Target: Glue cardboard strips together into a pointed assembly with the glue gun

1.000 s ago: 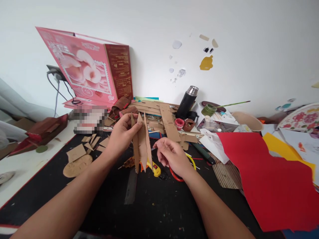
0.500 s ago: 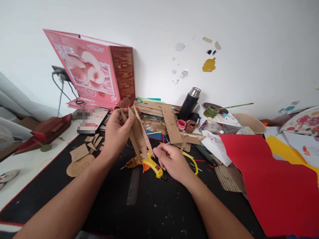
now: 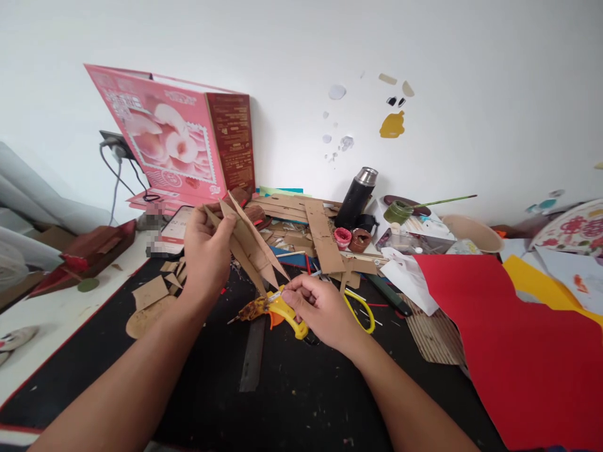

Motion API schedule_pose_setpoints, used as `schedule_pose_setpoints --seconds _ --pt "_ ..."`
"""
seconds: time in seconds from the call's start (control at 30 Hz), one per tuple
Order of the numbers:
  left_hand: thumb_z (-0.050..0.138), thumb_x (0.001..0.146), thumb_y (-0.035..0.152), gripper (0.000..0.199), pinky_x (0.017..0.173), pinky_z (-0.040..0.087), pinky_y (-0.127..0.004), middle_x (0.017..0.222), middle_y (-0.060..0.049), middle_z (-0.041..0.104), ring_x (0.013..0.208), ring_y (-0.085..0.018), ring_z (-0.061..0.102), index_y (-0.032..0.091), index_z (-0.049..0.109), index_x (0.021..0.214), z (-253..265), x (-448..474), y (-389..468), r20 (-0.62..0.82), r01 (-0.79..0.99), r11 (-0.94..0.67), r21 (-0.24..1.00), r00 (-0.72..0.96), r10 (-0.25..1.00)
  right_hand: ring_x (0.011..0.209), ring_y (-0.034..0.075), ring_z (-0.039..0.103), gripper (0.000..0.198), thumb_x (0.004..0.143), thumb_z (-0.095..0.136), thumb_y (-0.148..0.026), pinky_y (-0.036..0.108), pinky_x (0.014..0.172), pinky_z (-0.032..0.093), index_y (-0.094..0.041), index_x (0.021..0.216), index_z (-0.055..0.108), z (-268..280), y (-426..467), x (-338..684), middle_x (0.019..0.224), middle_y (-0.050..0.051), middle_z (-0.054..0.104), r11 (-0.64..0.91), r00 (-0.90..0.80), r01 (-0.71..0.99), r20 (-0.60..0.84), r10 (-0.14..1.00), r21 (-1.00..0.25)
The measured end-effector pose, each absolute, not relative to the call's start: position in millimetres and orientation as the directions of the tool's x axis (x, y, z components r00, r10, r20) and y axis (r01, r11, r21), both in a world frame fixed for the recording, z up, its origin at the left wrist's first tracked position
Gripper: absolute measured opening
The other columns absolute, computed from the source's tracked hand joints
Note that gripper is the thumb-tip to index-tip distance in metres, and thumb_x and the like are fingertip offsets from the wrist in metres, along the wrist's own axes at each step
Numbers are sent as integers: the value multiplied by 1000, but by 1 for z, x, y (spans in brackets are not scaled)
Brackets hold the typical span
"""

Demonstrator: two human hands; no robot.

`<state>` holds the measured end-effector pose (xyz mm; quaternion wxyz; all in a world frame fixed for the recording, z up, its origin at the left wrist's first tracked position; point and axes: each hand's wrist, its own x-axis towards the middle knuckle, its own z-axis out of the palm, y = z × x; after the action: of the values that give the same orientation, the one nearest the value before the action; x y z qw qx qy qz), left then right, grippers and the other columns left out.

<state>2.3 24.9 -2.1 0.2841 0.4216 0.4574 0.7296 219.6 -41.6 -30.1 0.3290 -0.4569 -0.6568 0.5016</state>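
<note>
So the left hand (image 3: 207, 257) has the cardboard piece (image 3: 252, 243), a bunch of long, pointy strips side by side, pinched near its upper end with the thumb on the near side. It's up above the bench (image 3: 211, 395), tilted so the lower tips slant down and right toward the right hand (image 3: 323, 311). That right hand's fingers are bunched up narrow, just beside the lowest tip. Honestly can't tell if they're touching it or gripping anything.

Under the cardboard there's a yellow glue gun (image 3: 284, 309) on its side, nozzle pointing left, lying across the top end of a dark flat strip (image 3: 252, 367). Right behind the right hand, a yellow loop (image 3: 372, 320) sticks out, partly hidden.

Left of the left forearm you've got some cardboard scraps (image 3: 149, 293) lying near a phone (image 3: 175, 229). Toward the back, a black flask (image 3: 354, 202) with a silver cap leans a bit, next to a little pot of red (image 3: 342, 237). Big red sheet (image 3: 513, 345) over on the right, partly covering some corrugated cardboard (image 3: 433, 329).
</note>
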Motion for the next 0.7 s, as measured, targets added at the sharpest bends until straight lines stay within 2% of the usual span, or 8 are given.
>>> schedule_pose_setpoints --seconds 0.17,0.3,0.47,0.6,0.7 --pt "77 90 40 23 87 58 -34 99 0 73 95 -22 70 27 61 100 -2 10 18 412 83 -430 899 -490 768 59 16 62 36 101 70 -57 24 54 44 -22 92 72 -32 -44 216 68 -2 65 63 -351 232 -23 936 -971" --pt "77 91 44 26 91 56 -35 101 1 71 97 -23 70 28 60 101 -2 11 15 433 108 -439 892 -484 761 49 13 53 36 103 68 -54 23 48 40 -22 87 70 -33 -44 215 58 -5 59 28 -334 237 -55 941 -971" --pt "76 92 40 24 86 56 -34 98 0 70 90 -21 69 27 60 104 -1 11 14 458 108 -470 876 -490 742 47 13 52 34 102 68 -52 22 47 39 -22 86 71 -33 -44 213 56 -5 58 -2 -333 212 -74 940 -977" --pt "74 94 42 24 90 58 -34 106 -2 73 98 -22 72 26 61 107 0 5 17 459 126 -464 877 -505 731 48 13 53 33 99 70 -52 23 48 40 -22 85 72 -29 -45 213 56 -6 56 17 -326 212 -54 944 -977" --pt "74 93 43 27 91 60 -35 108 -4 75 99 -22 74 25 63 110 0 0 21 421 46 -458 888 -485 766 47 13 53 35 98 72 -54 23 47 41 -22 83 69 -27 -43 214 57 -6 56 9 -315 180 -49 948 -984"
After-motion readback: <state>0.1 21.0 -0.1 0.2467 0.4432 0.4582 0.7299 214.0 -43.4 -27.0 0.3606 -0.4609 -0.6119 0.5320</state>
